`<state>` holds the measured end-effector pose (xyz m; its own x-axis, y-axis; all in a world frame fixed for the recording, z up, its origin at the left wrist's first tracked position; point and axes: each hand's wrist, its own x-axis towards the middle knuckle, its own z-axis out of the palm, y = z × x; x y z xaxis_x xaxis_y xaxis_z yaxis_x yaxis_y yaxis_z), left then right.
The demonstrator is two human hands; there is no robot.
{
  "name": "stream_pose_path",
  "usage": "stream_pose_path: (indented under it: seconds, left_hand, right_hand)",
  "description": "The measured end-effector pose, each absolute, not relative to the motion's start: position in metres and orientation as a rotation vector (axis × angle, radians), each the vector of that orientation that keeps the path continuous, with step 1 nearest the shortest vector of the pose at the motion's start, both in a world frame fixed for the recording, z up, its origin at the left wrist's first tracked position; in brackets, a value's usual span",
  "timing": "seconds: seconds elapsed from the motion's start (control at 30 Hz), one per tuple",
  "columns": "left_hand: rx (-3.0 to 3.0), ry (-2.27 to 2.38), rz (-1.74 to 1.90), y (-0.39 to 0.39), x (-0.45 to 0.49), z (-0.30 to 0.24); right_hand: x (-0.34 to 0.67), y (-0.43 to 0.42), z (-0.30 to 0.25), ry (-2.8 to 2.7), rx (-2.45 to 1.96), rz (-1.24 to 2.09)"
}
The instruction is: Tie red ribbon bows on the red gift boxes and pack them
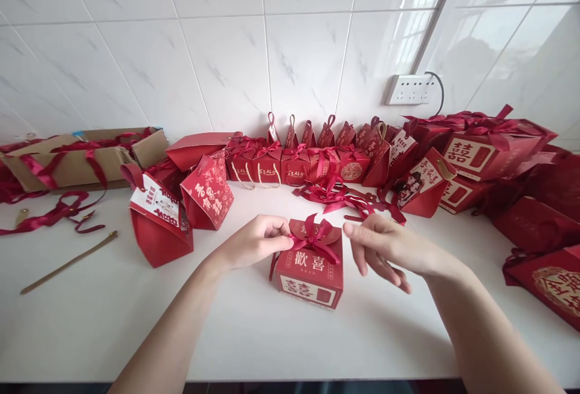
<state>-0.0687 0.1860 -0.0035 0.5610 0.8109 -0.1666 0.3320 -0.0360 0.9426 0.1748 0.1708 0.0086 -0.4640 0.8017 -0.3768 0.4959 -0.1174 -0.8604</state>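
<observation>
A red gift box (308, 294) with gold-white Chinese lettering stands on the white table in front of me. A dark red ribbon (313, 238) is tied in a bow on its top. My left hand (258, 242) is at the box's upper left corner, thumb and fingers pinched on the ribbon's left side. A ribbon tail hangs down the box's left side below it. My right hand (385, 249) hovers just right of the box, fingers apart and holding nothing. Behind the box lies a loose heap of red ribbons (335, 193).
Small red boxes (294, 167) line the tiled wall. Pointed red boxes (161, 225) stand at left, near a gold strip (67, 264) and an open cardboard box (58, 161) with ribbons. Larger red boxes (489, 152) are stacked at right, below a power strip (410, 89).
</observation>
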Motion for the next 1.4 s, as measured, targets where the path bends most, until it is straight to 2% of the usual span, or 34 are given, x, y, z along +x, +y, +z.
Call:
stream_pose_path:
  seconds: [0.1,0.23,0.4,0.53,0.8,1.4]
  left_hand:
    - [1.584,0.957,0.498,0.185,-0.068,-0.002]
    - [1.593,0.968,0.504,0.186,-0.068,-0.002]
    - [1.522,0.997,0.551,0.187,-0.065,-0.005]
    - [1.448,0.975,0.606,0.186,-0.062,-0.006]
    - [1.447,0.795,0.471,0.187,-0.069,-0.008]
    - [1.469,0.812,0.485,0.186,-0.069,-0.006]
  right_hand:
    - [0.169,0.167,0.005,-1.995,-1.445,1.644]
    - [0.163,0.169,-0.003,-2.045,-1.359,1.514]
    - [0.155,0.177,-0.011,-1.852,-1.235,1.288]
    - [0.157,0.185,-0.016,-1.773,-1.172,1.440]
    - [0.169,0.186,-0.012,-1.822,-0.998,1.774]
    - [0.166,0.184,-0.012,-1.781,-1.025,1.720]
